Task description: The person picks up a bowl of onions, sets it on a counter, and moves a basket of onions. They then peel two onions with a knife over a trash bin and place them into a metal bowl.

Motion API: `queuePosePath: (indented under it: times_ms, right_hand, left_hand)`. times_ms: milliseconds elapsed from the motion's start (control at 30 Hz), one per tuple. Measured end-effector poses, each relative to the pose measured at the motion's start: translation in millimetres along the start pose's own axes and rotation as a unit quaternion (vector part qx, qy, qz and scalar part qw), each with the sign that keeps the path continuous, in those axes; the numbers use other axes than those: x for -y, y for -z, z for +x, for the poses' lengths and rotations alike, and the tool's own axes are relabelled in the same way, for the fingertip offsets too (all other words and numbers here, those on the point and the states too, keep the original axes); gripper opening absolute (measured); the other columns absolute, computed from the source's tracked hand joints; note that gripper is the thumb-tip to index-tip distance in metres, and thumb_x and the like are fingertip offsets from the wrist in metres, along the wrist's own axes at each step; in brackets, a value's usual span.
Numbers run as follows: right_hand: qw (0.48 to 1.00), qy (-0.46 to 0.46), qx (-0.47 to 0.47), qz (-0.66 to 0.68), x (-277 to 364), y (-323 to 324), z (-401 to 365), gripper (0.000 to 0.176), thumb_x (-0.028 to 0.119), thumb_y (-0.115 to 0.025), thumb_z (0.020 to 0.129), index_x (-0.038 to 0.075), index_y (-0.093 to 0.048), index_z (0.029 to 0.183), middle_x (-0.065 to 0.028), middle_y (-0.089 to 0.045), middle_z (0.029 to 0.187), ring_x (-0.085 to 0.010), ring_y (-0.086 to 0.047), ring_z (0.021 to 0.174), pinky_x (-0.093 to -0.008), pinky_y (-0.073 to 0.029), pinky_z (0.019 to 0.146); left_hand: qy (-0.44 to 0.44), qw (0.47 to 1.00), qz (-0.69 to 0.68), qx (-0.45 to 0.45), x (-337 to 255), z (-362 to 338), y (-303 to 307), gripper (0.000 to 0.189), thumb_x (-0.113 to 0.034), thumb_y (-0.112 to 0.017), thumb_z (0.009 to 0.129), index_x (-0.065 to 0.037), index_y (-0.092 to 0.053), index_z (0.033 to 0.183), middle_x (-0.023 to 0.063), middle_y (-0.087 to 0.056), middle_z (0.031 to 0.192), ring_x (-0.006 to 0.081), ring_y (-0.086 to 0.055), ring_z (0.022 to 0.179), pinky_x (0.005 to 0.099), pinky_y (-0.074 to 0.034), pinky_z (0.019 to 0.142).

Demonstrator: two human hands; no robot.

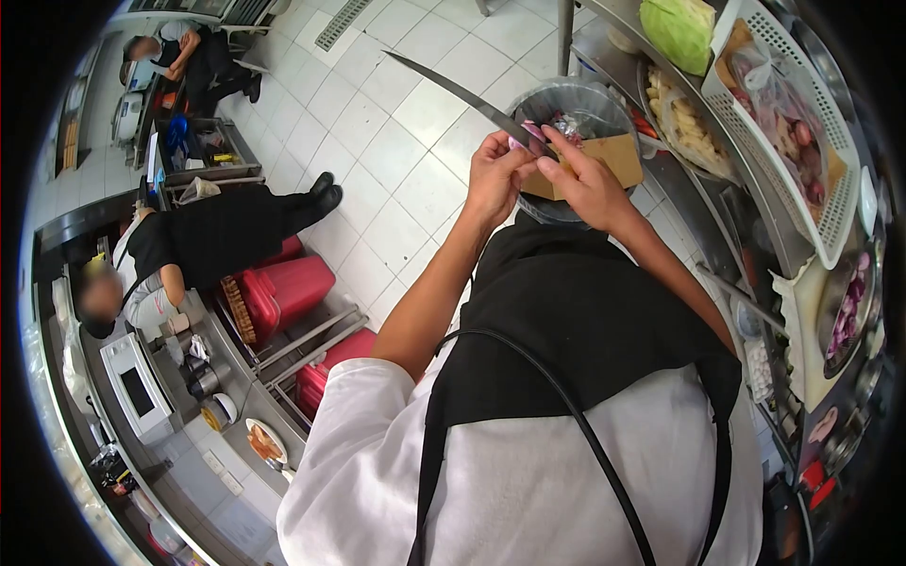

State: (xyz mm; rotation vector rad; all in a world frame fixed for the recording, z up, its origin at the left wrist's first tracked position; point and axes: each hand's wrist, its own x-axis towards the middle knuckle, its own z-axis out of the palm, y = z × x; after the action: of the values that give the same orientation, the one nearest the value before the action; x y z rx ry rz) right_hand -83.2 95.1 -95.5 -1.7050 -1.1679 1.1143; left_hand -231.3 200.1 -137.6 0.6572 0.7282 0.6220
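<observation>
Knife and purple onion held over a bin

The left hand (495,174) pinched a small purple onion (516,141) in closed fingers; the right hand (590,184) gripped the knife (453,90), both just above the lined bin (578,83).

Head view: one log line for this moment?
left hand holds purple onion | right hand holds knife at onion | both over lined bin
</observation>
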Motion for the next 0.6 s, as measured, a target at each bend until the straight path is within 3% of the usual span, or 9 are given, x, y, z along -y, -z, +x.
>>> queuePosePath:
  times_ms: [100,200,300,433,500,600]
  right_hand:
    - [1.0,0.012,-0.009,-0.009,2,2,-2,0.061,0.044,-0.052,0.098,0.004,-0.046,0.144,-0.027,-0.065,0.115,-0.0363,-0.065,0.109,-0.0383,-0.048,0.092]
    - [0.999,0.034,-0.02,-0.017,-3,-1,-3,0.058,0.043,-0.051,0.098,0.004,-0.048,0.142,-0.0253,-0.066,0.114,-0.0358,-0.065,0.107,-0.0372,-0.048,0.091]
    - [0.999,0.026,-0.015,-0.015,-2,-2,-3,0.056,0.042,-0.051,0.099,0.004,-0.05,0.14,-0.0236,-0.067,0.114,-0.0341,-0.066,0.107,-0.0359,-0.048,0.09]
    - [0.997,0.057,-0.04,0.024,-11,-8,0,0.057,0.043,-0.052,0.099,0.004,-0.05,0.14,-0.0203,-0.069,0.114,-0.0298,-0.066,0.107,-0.0348,-0.048,0.092]
    - [0.997,0.024,-0.026,0.063,-8,-1,-1,0.056,0.046,-0.052,0.099,0.004,-0.055,0.135,-0.0167,-0.07,0.099,-0.0247,-0.068,0.09,-0.0333,-0.051,0.08]
    - [0.978,-0.093,0.029,0.187,-17,17,5,0.053,0.05,-0.051,0.099,0.006,-0.06,0.127,-0.0083,-0.062,0.076,-0.015,-0.06,0.064,-0.0286,-0.048,0.059]
  left_hand:
    - [0.003,1.0,0.002,-0.009,-5,-6,-15,0.025,0.007,-0.053,0.088,0.003,-0.052,0.113,0.0074,-0.061,0.099,0.0143,-0.061,0.084,0.0317,-0.056,0.083]
    - [0.001,1.0,0.0,0.002,-2,-6,-11,0.024,0.006,-0.053,0.088,0.003,-0.053,0.112,0.0072,-0.06,0.1,0.0141,-0.061,0.085,0.0315,-0.056,0.082]
    - [-0.005,1.0,-0.019,0.02,5,-1,2,0.029,0.009,-0.056,0.087,0.005,-0.051,0.115,0.0135,-0.062,0.107,0.0195,-0.067,0.091,0.0313,-0.06,0.08]
    - [0.006,1.0,-0.011,0.004,5,-4,2,0.034,0.009,-0.056,0.086,0.006,-0.051,0.12,0.0137,-0.062,0.113,0.0201,-0.066,0.097,0.0337,-0.06,0.085]
    - [0.004,1.0,-0.006,0.014,2,-7,0,0.037,0.008,-0.055,0.087,0.006,-0.05,0.123,0.0141,-0.061,0.117,0.0221,-0.066,0.103,0.0368,-0.059,0.089]
    - [0.011,0.997,-0.015,0.077,-2,-12,8,0.043,0.008,-0.055,0.087,0.006,-0.049,0.13,0.0153,-0.06,0.123,0.0259,-0.063,0.112,0.0421,-0.057,0.096]
